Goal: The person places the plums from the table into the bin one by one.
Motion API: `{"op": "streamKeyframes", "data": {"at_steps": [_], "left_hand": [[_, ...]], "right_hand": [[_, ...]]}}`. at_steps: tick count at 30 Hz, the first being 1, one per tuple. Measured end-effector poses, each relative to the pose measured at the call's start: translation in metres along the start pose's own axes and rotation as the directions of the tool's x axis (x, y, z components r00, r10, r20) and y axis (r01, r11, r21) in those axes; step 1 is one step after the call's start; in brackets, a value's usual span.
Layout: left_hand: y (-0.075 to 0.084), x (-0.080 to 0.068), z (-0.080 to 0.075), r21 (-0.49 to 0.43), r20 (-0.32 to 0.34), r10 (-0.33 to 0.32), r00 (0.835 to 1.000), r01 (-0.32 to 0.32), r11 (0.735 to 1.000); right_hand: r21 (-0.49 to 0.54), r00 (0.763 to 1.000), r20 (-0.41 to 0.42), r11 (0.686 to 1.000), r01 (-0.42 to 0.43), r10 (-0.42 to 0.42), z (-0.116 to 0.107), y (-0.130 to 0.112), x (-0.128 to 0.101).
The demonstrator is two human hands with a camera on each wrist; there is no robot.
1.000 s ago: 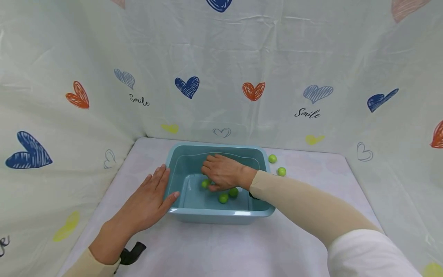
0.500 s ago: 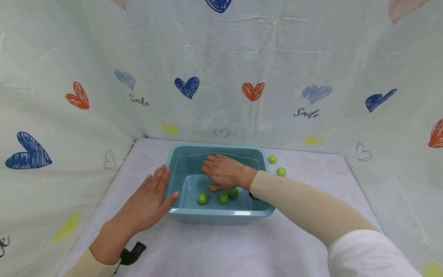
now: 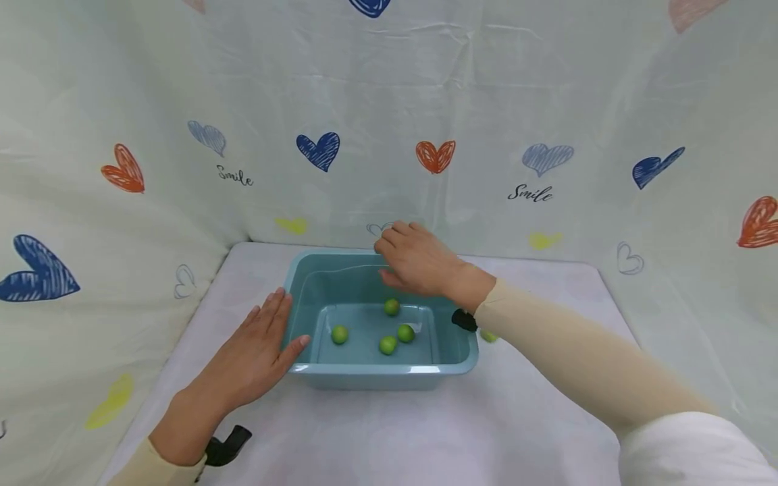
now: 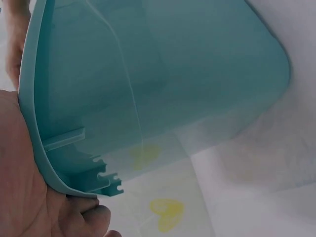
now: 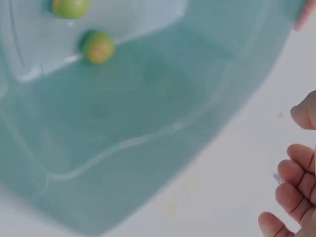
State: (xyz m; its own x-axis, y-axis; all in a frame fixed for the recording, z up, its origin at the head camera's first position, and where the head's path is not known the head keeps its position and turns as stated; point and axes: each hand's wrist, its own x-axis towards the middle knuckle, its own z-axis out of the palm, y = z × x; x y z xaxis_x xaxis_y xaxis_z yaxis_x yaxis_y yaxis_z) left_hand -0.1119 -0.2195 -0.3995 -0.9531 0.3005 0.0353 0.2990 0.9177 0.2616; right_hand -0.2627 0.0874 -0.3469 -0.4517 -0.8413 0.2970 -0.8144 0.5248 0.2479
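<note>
A teal plastic tub [image 3: 377, 369] stands in the middle of the white table, with several small green round fruits [image 3: 387, 345] on its floor. My left hand [image 3: 261, 351] lies flat against the tub's left wall, fingers straight and thumb at the front corner. In the left wrist view the palm [image 4: 24, 197] touches the tub's rim [image 4: 34, 123]. My right hand [image 3: 413, 263] hovers above the tub's back rim, fingers loosely curled and holding nothing. The right wrist view shows its fingertips [image 5: 296, 177] beside the tub's inner wall [image 5: 148, 123] and two fruits [image 5: 98, 46] below.
One green fruit [image 3: 488, 335] lies on the table to the right of the tub, half hidden by my right forearm. A heart-printed cloth backdrop [image 3: 437, 155] closes in the table at the back and both sides. Bare tabletop [image 3: 395, 432] lies in front of the tub.
My right hand has lifted out of the tub and moved back above its far rim. One more green fruit now shows on the tub's floor. The left hand has stayed put.
</note>
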Motion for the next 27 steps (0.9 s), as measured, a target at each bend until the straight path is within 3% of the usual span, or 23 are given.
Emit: {"op": "streamKeyframes", "data": {"at_steps": [5, 11, 15, 22, 27], "left_hand": [[0.002, 0.0, -0.001, 0.02, -0.003, -0.005, 1.0, 0.005, 1.0], [0.004, 0.0, -0.003, 0.052, -0.002, 0.002, 1.0, -0.002, 0.999], [0.005, 0.0, -0.004, 0.078, -0.004, 0.007, 1.0, -0.006, 0.997], [0.004, 0.001, -0.005, 0.115, -0.003, 0.017, 1.0, -0.017, 0.993], [0.005, 0.0, -0.005, 0.103, 0.006, 0.012, 1.0, -0.013, 0.995]], "right_hand": [[0.054, 0.986, -0.062, 0.987, -0.153, 0.156, -0.024, 0.019, -0.03], [0.087, 0.938, -0.088, 0.941, -0.328, 0.336, -0.028, 0.037, -0.079], [0.086, 0.909, -0.083, 0.912, -0.401, 0.408, -0.012, 0.045, -0.116], [0.057, 0.87, 0.035, 0.868, -0.494, 0.492, 0.034, 0.038, -0.183], [0.0, 0.875, 0.092, 0.879, -0.477, 0.475, 0.062, 0.033, -0.224]]}}
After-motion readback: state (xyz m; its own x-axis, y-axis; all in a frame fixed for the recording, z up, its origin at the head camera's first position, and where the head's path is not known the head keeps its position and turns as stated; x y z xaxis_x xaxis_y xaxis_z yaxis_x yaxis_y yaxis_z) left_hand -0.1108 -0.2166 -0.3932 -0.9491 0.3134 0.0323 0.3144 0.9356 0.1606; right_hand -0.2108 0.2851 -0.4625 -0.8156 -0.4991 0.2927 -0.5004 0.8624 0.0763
